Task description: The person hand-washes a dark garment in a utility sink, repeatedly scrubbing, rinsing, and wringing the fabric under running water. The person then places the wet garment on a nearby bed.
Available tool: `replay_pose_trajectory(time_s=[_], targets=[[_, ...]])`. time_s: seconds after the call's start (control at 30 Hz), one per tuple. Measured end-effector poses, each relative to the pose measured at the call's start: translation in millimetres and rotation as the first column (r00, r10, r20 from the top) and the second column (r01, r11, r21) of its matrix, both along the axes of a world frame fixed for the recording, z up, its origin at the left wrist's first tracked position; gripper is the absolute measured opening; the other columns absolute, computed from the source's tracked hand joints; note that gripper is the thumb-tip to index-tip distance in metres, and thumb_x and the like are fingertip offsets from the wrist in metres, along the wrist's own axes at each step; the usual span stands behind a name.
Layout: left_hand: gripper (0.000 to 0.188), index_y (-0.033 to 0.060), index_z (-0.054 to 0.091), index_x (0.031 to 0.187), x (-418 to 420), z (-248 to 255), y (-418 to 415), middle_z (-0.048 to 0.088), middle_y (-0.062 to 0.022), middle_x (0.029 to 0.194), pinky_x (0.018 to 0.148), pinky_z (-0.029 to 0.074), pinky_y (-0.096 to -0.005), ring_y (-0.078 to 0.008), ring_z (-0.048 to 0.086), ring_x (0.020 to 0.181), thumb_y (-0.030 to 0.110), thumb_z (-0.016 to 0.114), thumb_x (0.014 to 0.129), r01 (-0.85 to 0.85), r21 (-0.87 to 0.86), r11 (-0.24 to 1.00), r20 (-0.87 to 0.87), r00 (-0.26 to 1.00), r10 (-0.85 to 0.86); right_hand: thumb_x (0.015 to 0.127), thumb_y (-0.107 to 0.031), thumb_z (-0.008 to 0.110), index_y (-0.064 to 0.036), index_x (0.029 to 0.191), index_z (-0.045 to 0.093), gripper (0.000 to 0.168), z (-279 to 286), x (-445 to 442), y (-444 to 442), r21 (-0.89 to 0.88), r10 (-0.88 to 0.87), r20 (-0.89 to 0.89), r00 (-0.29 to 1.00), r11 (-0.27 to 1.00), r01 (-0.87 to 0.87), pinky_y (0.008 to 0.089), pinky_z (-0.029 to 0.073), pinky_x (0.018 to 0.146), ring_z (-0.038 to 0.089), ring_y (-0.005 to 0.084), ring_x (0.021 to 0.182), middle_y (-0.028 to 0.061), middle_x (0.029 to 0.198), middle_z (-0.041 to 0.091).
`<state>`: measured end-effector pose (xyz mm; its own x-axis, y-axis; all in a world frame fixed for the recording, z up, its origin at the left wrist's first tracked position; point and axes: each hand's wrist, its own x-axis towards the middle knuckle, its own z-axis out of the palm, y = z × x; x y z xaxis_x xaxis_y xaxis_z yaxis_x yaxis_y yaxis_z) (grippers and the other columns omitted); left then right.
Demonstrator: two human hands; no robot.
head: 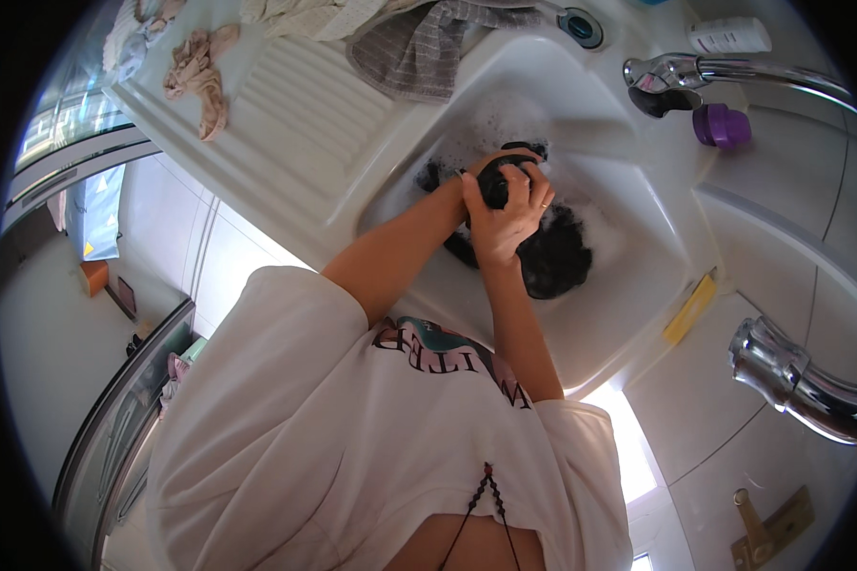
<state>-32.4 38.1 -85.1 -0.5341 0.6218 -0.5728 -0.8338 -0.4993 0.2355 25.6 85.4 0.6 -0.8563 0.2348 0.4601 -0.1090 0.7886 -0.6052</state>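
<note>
Both hands are inside a white laundry sink [618, 317], working over wet black cloth [558, 257]. My right hand [508, 221] is on top, its curled fingers gripping a bunched black piece; a ring shows on one finger. Most of my left hand [498, 157] is hidden beneath that bunch and the right hand, with only its back edge visible. The bunch lies against the left hand, but how its fingers close cannot be seen. More dark cloth rests in the bottom of the basin, and white suds [514, 118] gather around it.
A ribbed washboard [321, 114] adjoins the sink on the left, with beige cloth [200, 78] on it. A grey striped towel [414, 53] overlaps the rim. Chrome faucet [664, 75], purple cap [721, 127], white bottle [730, 36] and yellow bar [690, 310] sit around the edge.
</note>
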Motion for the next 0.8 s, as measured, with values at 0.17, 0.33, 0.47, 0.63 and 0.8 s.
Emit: replay_pose_trajectory(time_s=[0.17, 0.33, 0.47, 0.63, 0.8], targets=[[0.025, 0.0034, 0.060, 0.090, 14.6, -23.8, 10.8, 0.058, -0.0058, 0.077, 0.067, 0.049, -0.0294, -0.0152, 0.057, 0.071, 0.027, 0.053, 0.088, -0.033, -0.040, 0.999, -0.173, 0.985, 0.025, 0.064, -0.020, 0.076, -0.007, 0.077, 0.058, 0.025, -10.9, -9.0, 21.7, -0.048, 0.045, -0.120, 0.992, 0.998, -0.051, 0.0389, 0.046, 0.060, 0.053, 0.0312, 0.072, 0.0108, 0.082, 0.059], [0.039, -0.0029, 0.055, 0.096, 9.9, 27.0, 21.5, 0.060, -0.0096, 0.081, 0.063, 0.047, -0.0357, -0.0210, 0.057, 0.071, 0.032, 0.060, 0.080, 0.137, -0.683, 0.717, 0.076, 0.990, -0.117, 0.072, -0.017, 0.071, 0.003, 0.079, 0.059, 0.025, -41.3, -22.0, 57.3, -0.379, -0.118, 0.198, 0.973, 0.907, 0.187, 0.0368, 0.047, 0.065, 0.058, 0.0314, 0.067, 0.0162, 0.073, 0.060], [0.075, 0.0057, 0.025, 0.133, 4.2, 30.9, 4.5, 0.052, -0.0197, 0.114, 0.076, 0.047, -0.0454, -0.0358, 0.056, 0.093, 0.033, 0.066, 0.077, -0.017, -0.910, 0.413, -0.135, 0.956, -0.259, 0.073, -0.031, 0.073, -0.006, 0.097, 0.061, 0.037, -101.3, -21.1, 117.9, -0.099, -0.223, 0.502, 0.835, 0.945, 0.312, 0.0447, 0.044, 0.078, 0.053, 0.0361, 0.095, 0.0177, 0.100, 0.056], [0.066, 0.0170, 0.035, 0.133, 0.5, -0.4, -18.3, 0.036, -0.0213, 0.135, 0.097, 0.037, -0.0495, -0.0393, 0.041, 0.121, 0.043, 0.063, 0.079, -0.024, -1.000, -0.011, -0.011, 0.772, -0.636, 0.073, -0.047, 0.067, -0.016, 0.122, 0.050, 0.061, -111.3, -5.8, 36.6, 0.432, -0.415, 0.720, 0.556, 0.895, 0.109, 0.0596, 0.032, 0.088, 0.028, 0.0365, 0.126, 0.0178, 0.132, 0.036], [0.059, 0.0172, 0.041, 0.127, 0.8, 3.9, -15.3, 0.036, -0.0161, 0.133, 0.095, 0.036, -0.0524, -0.0354, 0.038, 0.120, 0.044, 0.062, 0.079, 0.002, -0.995, -0.099, 0.070, 0.716, -0.694, 0.067, -0.037, 0.071, -0.016, 0.123, 0.049, 0.064, -107.0, -12.7, 71.5, 0.252, -0.045, 0.669, 0.742, 0.953, -0.170, 0.0550, 0.034, 0.090, 0.031, 0.0343, 0.125, 0.0148, 0.133, 0.036]])
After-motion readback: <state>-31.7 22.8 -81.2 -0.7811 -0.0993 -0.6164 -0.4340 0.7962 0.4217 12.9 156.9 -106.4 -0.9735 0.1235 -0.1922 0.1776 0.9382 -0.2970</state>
